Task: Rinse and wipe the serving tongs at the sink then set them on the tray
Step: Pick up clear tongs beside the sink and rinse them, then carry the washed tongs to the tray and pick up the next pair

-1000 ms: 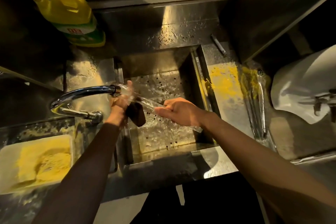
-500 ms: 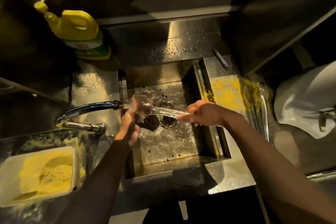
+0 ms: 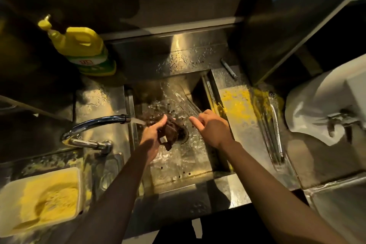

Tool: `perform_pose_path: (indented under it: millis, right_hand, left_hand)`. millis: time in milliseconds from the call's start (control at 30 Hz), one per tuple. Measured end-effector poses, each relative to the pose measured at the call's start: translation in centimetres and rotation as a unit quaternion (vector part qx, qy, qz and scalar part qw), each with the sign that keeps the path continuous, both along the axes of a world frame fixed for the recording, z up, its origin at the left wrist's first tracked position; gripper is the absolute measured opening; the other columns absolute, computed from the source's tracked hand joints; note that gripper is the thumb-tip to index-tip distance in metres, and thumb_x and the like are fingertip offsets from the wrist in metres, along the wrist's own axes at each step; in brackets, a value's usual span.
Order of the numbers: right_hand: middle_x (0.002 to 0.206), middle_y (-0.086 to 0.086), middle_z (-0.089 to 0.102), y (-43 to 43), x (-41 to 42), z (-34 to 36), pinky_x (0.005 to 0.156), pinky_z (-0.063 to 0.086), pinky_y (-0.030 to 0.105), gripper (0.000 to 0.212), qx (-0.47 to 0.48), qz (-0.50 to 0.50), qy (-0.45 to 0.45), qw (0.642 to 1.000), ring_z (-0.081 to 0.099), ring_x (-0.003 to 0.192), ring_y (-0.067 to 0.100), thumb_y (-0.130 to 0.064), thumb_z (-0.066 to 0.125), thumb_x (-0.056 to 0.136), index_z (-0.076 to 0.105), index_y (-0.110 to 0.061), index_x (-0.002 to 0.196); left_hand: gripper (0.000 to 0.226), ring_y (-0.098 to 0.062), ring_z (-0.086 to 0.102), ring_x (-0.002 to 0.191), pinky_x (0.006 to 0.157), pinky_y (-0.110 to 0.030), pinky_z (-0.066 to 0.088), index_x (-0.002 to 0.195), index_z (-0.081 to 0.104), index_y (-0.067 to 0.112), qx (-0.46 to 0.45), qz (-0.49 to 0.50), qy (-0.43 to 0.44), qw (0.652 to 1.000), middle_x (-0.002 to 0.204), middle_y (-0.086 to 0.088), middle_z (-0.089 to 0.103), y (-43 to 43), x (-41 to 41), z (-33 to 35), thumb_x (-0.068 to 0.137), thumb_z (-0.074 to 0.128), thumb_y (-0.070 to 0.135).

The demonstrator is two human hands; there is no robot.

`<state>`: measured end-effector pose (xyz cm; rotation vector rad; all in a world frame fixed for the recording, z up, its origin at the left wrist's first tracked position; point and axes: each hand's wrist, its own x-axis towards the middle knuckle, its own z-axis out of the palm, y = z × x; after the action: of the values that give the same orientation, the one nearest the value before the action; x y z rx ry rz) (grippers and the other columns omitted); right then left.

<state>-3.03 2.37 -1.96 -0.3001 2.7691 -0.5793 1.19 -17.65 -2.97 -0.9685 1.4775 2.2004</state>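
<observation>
Room: dim steel wash station, warm light bouncing off wet metal all round me.
Tongs: serving tongs [image 3: 187, 105] in my right hand [image 3: 213, 129], angled up and away over the sink [image 3: 178, 160], blurred, tips toward the back wall.
Right hand: fingers clenched round the near end of the tongs, thumb sticking out.
Left hand: my left hand [image 3: 153, 134] grasping a dark scrub pad [image 3: 171, 131], soaking it right under the stream.
Water: faucet [image 3: 99, 123] running hard, splashing across the basin floor.
Doing it well: I reckon bring the blades back under the flow, run the pad along both arms and into the hinge, keep a firm hold because wet steel slips.
Next door: yellow residue on the right-hand counter [image 3: 236, 105], where more tongs [image 3: 274, 134] lie.
Further out: detergent jug [image 3: 85, 49] back left, tub of yellow crumbs [image 3: 45, 198] front left.
Tray: can't pick it out for certain from here.
</observation>
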Motion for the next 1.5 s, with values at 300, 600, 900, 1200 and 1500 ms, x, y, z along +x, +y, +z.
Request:
perform_pose_path:
  millis: [300,600,900,1200,1500]
  right_hand:
    - [0.091,-0.008,0.055,5.0,2.2,5.3,0.07,0.044,0.034,0.032,-0.14,-0.104,0.093,0.98,0.056,0.081,0.015,-0.055,0.047,0.098,0.051,-0.024,0.09]
    - [0.082,-0.01,0.057,13.4,4.3,11.5,0.07,0.048,0.04,0.024,-0.294,-0.199,0.174,0.918,0.054,0.077,0.009,-0.049,0.058,0.095,0.053,-0.027,0.087]
    - [0.089,-0.003,0.06,28.0,9.3,17.5,0.075,0.048,0.034,0.024,-0.335,-0.234,0.231,0.883,0.059,0.083,0.013,-0.05,0.056,0.092,0.058,-0.026,0.093]
    - [0.084,-0.005,0.057,42.4,17.7,22.2,0.065,0.04,0.016,0.02,-0.328,-0.306,0.316,0.836,0.052,0.072,0.005,-0.038,0.056,0.096,0.058,-0.019,0.09]
    - [0.079,-0.01,0.06,56.9,26.1,24.1,0.065,0.041,0.012,0.019,-0.297,-0.471,0.335,0.76,0.056,0.07,-0.004,-0.042,0.063,0.094,0.059,-0.024,0.092]
  left_hand:
    - [0.047,-0.033,0.069,0.087,0.081,-0.06,0.054,0.106,0.068,0.002,-0.034,-0.048,0.062,0.996,0.092,-0.015,0.072,4.2,-2.4,6.0,0.074,0.081,0.035]
    - [0.04,-0.028,0.071,0.098,0.082,-0.046,0.055,0.119,0.064,0.014,-0.054,-0.143,0.178,0.972,0.107,-0.01,0.075,15.2,-3.2,14.0,0.083,0.076,0.026]
    - [0.008,-0.013,0.069,0.063,0.047,-0.026,0.05,0.089,0.07,0.017,-0.071,-0.222,0.264,0.936,0.071,0.004,0.074,31.9,-1.4,19.7,0.083,0.074,0.013]
    - [0.008,-0.019,0.069,0.065,0.057,-0.026,0.052,0.083,0.071,0.003,-0.027,-0.35,0.333,0.875,0.074,-0.009,0.073,49.0,3.4,23.8,0.087,0.07,0.009]
    - [0.027,-0.024,0.073,0.091,0.077,-0.033,0.057,0.107,0.069,-0.005,0.029,-0.439,0.33,0.835,0.098,-0.016,0.076,64.8,8.2,25.4,0.088,0.069,0.016]
